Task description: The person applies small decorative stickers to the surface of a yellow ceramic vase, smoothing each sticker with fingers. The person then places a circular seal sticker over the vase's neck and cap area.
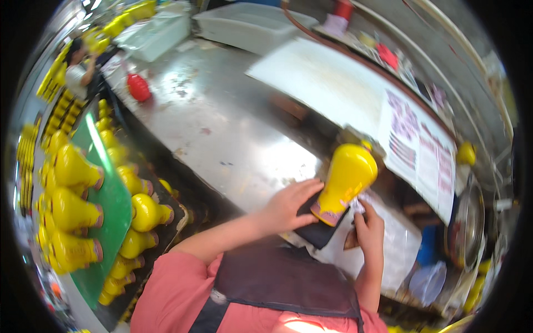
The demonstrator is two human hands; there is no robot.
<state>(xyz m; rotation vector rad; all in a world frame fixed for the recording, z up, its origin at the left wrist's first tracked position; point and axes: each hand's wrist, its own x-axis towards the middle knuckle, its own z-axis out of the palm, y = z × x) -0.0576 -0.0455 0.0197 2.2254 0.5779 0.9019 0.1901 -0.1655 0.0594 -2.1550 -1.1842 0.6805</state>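
Observation:
A glossy yellow piece [350,175], rounded and wide above and narrower toward a pinkish patterned base band, leans slightly in front of me. Beneath its narrow end lies a dark pad [317,236]. My left hand [291,205] is at the left of the narrow end, its thumb and fingertips against the piece from two sides. On the other side, my right hand [369,225] pinches a small crumpled whitish-purple scrap [358,205] close to the band; whether it is paper or cloth I cannot tell.
Many similar yellow pieces [75,211] stand on a green board [105,233] at left. A metal table [222,116] extends ahead, with a red object [138,87] and white tubs [252,28]. A white board [327,77] with printed sheets is at right. Another person [78,69] is far left.

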